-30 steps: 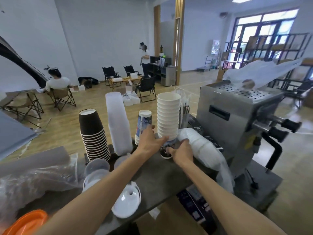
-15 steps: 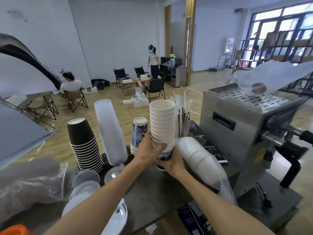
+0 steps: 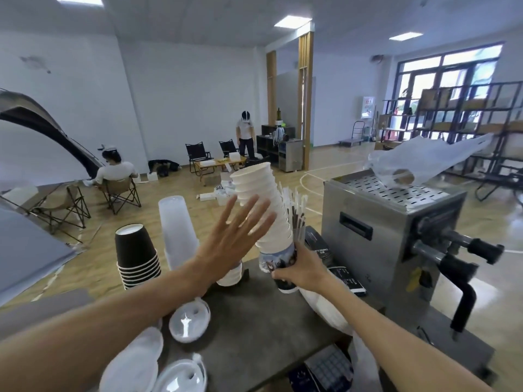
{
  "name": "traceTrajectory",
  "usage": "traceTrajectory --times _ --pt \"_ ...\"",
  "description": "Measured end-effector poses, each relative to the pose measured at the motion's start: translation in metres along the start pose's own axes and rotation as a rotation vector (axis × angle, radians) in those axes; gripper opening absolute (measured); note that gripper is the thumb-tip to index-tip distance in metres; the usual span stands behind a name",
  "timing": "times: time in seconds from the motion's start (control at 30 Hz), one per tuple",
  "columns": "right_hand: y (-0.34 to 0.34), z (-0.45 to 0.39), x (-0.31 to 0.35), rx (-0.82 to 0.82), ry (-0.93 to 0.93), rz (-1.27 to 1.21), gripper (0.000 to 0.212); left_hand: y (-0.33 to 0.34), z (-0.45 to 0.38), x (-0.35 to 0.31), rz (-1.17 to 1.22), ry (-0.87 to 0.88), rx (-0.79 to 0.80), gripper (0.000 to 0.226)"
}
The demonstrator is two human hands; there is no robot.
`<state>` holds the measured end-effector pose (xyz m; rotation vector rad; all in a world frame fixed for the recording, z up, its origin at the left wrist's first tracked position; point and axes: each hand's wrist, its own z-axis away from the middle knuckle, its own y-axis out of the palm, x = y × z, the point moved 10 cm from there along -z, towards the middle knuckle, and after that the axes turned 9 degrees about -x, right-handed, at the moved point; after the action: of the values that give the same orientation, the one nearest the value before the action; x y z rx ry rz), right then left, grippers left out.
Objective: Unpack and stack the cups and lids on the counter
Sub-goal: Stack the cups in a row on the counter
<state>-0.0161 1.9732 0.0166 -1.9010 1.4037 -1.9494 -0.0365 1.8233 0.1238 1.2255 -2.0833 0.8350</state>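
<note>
**Inspector:** Report the scene, largest item first.

**Me:** The steel machine (image 3: 376, 222) stands on my right, with an empty clear plastic sleeve (image 3: 424, 162) lying across its perforated top. In front of me is the dark counter (image 3: 254, 329).

**Inspector:** What stands on the counter?

**Me:** At the far left, a stack of black cups (image 3: 137, 257), mouths down. Just beside it, a tall column of frosted clear cups (image 3: 178, 232), also inverted. Near my left forearm lie clear domed lids (image 3: 189, 323), loose, some overlapping. A bundle of wrapped straws (image 3: 297, 213) stands behind the cup stack in my grip.

**Inspector:** And the task item?

**Me:** The stack of white paper cups (image 3: 263, 210) is lifted off the counter and tilted, its top leaning away to the left. The bottom cup carries a printed pattern.

**Inspector:** State of your hands.

**Me:** My right hand (image 3: 297, 268) is curled round the base of that stack and grips the printed bottom cup. My left hand (image 3: 235, 236) is flat, fingers straight and spread, holding nothing; its fingertips lie against the side of the white stack about midway up.

**Inspector:** Anything below the right hand?

**Me:** A white plastic bag (image 3: 319, 306) lies against the counter edge under my right wrist. I cannot tell its contents.
</note>
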Motion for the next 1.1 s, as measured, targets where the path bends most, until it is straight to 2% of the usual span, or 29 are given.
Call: traceTrajectory --times 0.13,0.23,0.4,0.53,0.63,0.7,0.8,0.9,0.97,1.1 --pt "-0.024 0.007 0.02 0.06 -0.074 0.189 0.068 -0.005 -0.028 0.019 -0.209 0.12 0.053 0.096" --pt "-0.037 0.014 0.027 0.081 -0.084 0.297 0.064 -0.003 -0.038 0.025 -0.197 0.165 0.109 0.093" --pt "-0.064 0.019 0.032 0.054 -0.087 0.336 0.066 0.01 -0.038 0.037 -0.119 0.061 0.149 0.072" --pt "-0.11 0.017 0.056 -0.047 -0.138 0.166 0.087 0.021 -0.031 0.063 0.155 -0.206 0.164 0.09" --pt "-0.154 0.015 0.092 -0.204 -0.193 0.001 0.095 0.03 -0.02 0.078 0.337 -0.456 0.161 0.092" --pt "-0.182 0.011 0.115 -0.38 -0.229 -0.058 0.088 0.038 -0.014 0.08 0.451 -0.617 0.184 0.09" --pt "-0.203 0.004 0.146 -0.609 -0.289 -0.077 0.068 0.045 -0.009 0.075 0.627 -0.831 0.192 0.088" --pt "-0.204 -0.002 0.166 -0.767 -0.323 -0.104 0.061 0.05 -0.003 0.061 0.774 -1.001 0.183 0.088" --pt "-0.197 -0.011 0.173 -0.777 -0.326 -0.243 0.067 0.055 0.003 0.054 0.839 -1.102 0.173 0.088" --pt "-0.169 -0.034 0.199 -0.664 -0.365 -0.431 0.073 0.073 0.012 0.056 0.948 -1.288 0.144 0.09"
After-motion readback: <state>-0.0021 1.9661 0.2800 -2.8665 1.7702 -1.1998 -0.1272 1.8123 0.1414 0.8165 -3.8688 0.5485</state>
